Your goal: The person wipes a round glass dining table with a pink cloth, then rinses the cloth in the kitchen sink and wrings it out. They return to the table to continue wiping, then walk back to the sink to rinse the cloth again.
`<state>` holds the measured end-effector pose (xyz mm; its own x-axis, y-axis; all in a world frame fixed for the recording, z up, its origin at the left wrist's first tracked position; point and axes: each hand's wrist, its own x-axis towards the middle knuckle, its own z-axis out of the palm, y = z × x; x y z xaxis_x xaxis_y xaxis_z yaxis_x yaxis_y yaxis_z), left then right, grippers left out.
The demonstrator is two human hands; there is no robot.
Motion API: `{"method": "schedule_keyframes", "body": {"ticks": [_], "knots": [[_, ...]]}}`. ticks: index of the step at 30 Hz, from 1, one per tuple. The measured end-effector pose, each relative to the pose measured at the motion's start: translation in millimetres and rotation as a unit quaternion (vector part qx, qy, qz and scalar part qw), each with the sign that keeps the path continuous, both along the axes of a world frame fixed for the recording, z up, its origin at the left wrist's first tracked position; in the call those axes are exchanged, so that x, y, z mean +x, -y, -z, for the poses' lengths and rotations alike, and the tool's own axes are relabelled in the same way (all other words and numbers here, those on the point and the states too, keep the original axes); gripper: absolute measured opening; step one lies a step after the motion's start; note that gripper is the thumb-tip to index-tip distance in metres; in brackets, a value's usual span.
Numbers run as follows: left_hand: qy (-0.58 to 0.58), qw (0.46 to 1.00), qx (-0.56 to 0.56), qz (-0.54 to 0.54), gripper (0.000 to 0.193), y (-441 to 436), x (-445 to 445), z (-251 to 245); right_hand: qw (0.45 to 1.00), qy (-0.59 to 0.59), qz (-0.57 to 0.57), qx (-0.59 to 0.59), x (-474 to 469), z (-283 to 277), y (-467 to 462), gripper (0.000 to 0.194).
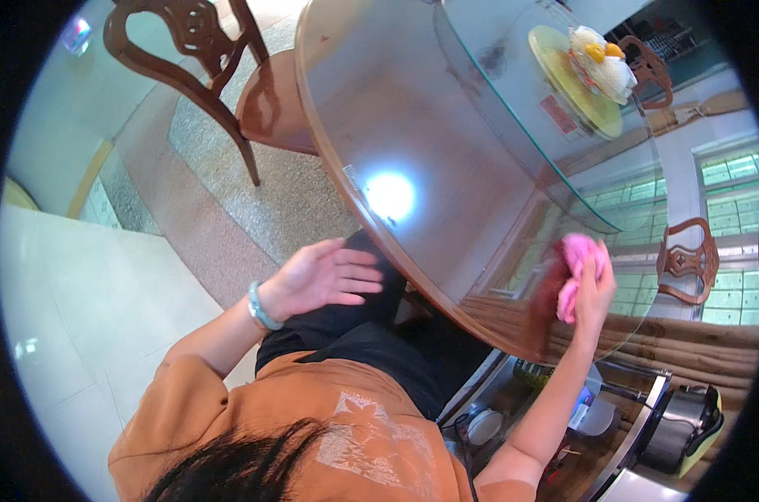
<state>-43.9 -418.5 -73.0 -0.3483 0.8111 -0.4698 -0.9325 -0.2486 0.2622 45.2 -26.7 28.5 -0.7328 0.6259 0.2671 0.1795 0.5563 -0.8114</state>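
A crumpled pink cloth [581, 251] is gripped in my right hand [593, 301], over the right part of a round wooden dining table [417, 132] with a glossy top. Whether the cloth touches the surface is hard to tell. My left hand [329, 279] holds nothing; its fingers are spread, palm showing, beside the table's near edge and above my dark trousers. A pale green bangle [261, 307] circles the left wrist. Raised on the tabletop is a glass turntable [511, 119] with a green edge, close beyond the cloth.
A yellow-green round plate [546, 63] on the glass carries fruit in white foam netting. One carved wooden chair [273, 100] stands at the table's left, another [690, 260] at the right. Below my right arm, a cart [643, 408] holds several items beside a black appliance [677, 433].
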Motion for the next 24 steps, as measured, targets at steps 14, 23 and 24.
{"method": "schedule_keyframes", "body": {"ticks": [14, 23, 24], "knots": [[0.049, 0.997, 0.052, -0.03, 0.048, -15, -20, -14, 0.941, 0.024, -0.255, 0.219, -65, 17, 258, 0.045], [0.006, 0.998, 0.051, 0.025, 0.052, 7, -36, -23, 0.943, -0.017, -0.244, 0.225, -167, -28, 140, 0.037], [0.012, 0.998, 0.053, 0.023, 0.052, 4, -37, -21, 0.937, -0.019, -0.257, 0.235, -183, -17, 134, 0.037]]}}
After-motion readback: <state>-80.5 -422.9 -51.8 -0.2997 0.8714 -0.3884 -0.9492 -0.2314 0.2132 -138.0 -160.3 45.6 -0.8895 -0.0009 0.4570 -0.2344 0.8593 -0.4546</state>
